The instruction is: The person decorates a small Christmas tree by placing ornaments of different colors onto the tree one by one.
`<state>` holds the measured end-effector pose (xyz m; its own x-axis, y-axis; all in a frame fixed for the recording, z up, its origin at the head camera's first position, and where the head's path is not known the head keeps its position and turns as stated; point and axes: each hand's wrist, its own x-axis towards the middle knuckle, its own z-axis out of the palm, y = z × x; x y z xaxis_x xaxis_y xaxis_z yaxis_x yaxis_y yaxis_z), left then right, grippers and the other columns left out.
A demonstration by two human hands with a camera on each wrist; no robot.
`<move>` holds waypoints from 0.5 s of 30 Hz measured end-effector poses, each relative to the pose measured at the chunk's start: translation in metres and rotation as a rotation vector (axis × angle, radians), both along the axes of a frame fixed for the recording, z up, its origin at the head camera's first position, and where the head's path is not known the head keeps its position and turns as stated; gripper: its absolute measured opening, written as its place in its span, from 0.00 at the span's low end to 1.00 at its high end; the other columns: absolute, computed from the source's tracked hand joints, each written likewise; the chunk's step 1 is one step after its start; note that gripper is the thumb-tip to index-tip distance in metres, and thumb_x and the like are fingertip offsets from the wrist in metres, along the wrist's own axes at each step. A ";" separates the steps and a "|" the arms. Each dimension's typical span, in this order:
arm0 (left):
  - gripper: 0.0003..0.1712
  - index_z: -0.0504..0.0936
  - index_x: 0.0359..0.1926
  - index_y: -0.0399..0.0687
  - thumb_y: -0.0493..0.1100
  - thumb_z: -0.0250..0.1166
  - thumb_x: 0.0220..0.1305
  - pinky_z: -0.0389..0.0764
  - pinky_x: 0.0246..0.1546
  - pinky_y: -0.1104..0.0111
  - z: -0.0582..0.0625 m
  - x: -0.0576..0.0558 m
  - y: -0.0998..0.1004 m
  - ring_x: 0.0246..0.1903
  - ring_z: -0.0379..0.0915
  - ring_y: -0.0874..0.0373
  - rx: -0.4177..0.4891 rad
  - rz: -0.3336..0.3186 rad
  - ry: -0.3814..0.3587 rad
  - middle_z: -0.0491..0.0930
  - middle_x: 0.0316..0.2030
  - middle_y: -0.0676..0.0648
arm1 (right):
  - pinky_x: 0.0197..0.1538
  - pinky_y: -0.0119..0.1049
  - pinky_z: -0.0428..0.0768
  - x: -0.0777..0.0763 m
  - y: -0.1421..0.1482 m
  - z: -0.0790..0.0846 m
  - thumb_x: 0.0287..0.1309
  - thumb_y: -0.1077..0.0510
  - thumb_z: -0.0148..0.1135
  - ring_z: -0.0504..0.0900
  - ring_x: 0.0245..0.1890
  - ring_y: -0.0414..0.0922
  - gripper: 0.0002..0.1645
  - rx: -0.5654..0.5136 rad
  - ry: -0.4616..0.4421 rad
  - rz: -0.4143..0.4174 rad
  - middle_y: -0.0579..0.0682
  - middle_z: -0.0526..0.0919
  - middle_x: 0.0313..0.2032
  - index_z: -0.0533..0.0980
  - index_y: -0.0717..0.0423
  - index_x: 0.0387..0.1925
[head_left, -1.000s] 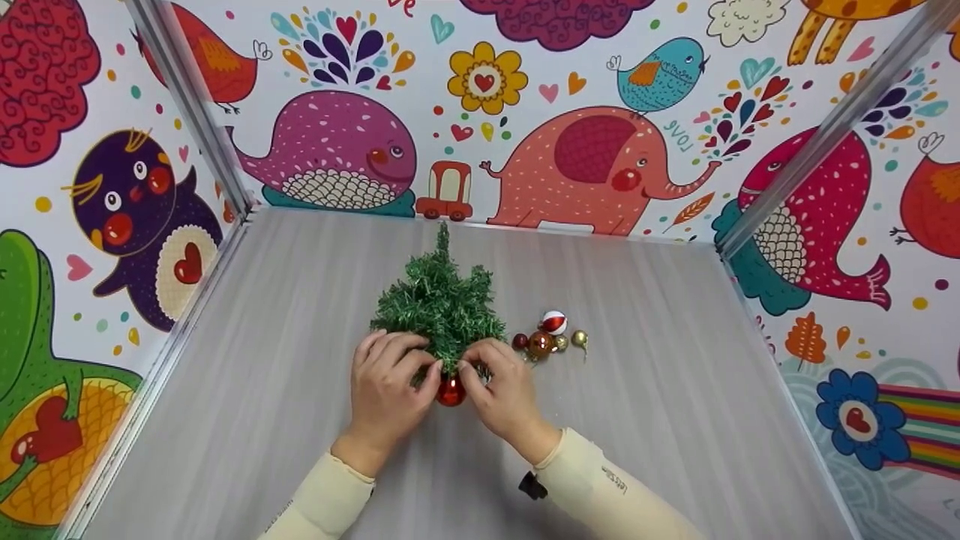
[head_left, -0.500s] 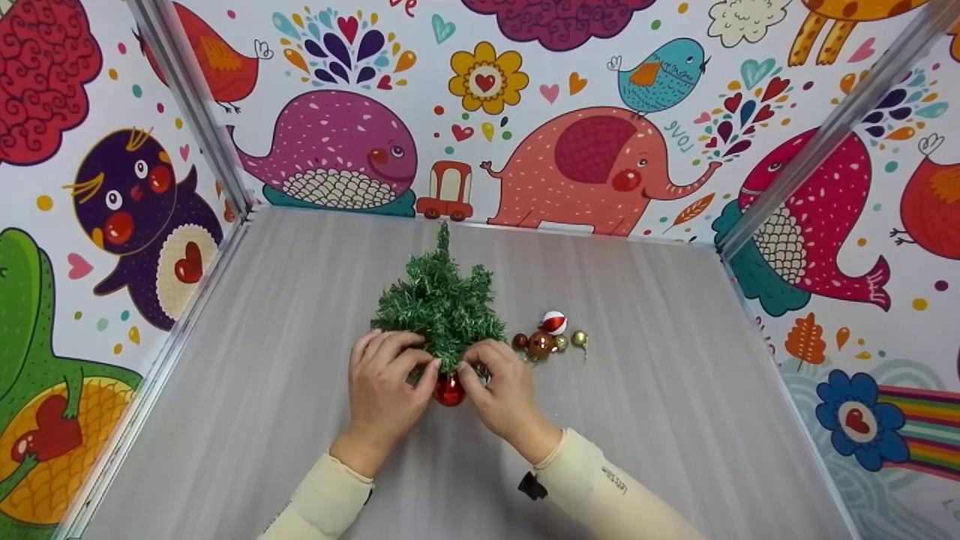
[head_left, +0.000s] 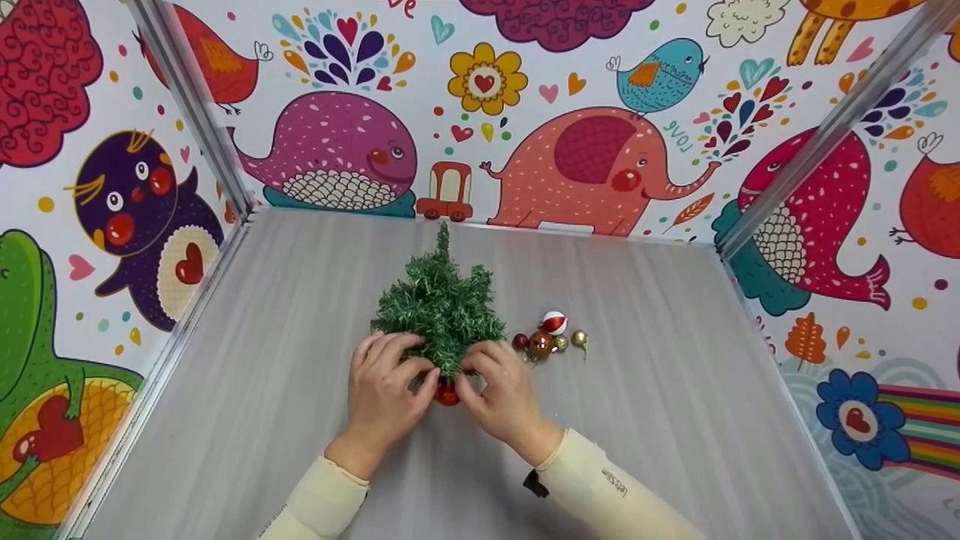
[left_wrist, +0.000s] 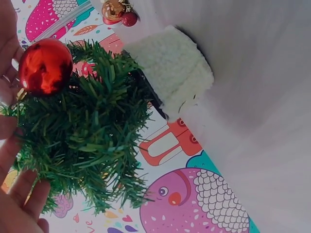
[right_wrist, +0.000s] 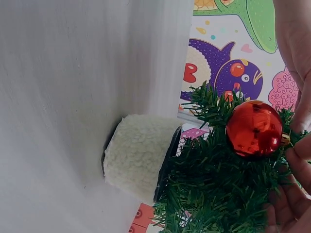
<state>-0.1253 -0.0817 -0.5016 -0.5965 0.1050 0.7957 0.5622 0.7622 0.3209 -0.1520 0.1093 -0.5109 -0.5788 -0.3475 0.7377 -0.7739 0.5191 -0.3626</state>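
A small green Christmas tree (head_left: 442, 300) stands on the table, its pot wrapped in fluffy white cloth (right_wrist: 141, 158). A shiny red Christmas ball (left_wrist: 46, 67) with a gold cap hangs at the tree's near side. From the left, my left hand (head_left: 386, 390) pinches with thumb and forefinger at the thin hanging string just above the ball. Opposite it, my right hand (head_left: 504, 394) pinches at the same string, its thumb partly covering the ball in the head view. Other fingers of both hands rest against the branches. Fingertips and needles largely hide the string.
Right of the tree lies a group of loose ornaments: a red-and-white ball (head_left: 554, 322), a copper-coloured ball (head_left: 540, 343), a dark red one (head_left: 520, 341) and small gold ones (head_left: 580, 338). Printed cartoon walls (head_left: 525, 75) enclose the grey table (head_left: 637, 420) at the back and sides.
The red ball has shifted slightly left, and the right thumb now covers more of it. The right fingers have spread a little; the left hand has moved slightly left. The tree stays put.
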 end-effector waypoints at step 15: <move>0.06 0.86 0.25 0.48 0.44 0.72 0.52 0.67 0.57 0.46 0.002 -0.001 -0.001 0.48 0.77 0.47 -0.034 -0.014 0.006 0.83 0.45 0.46 | 0.39 0.37 0.78 0.001 0.003 0.004 0.54 0.59 0.62 0.78 0.40 0.43 0.01 0.033 0.033 -0.009 0.45 0.82 0.40 0.79 0.50 0.28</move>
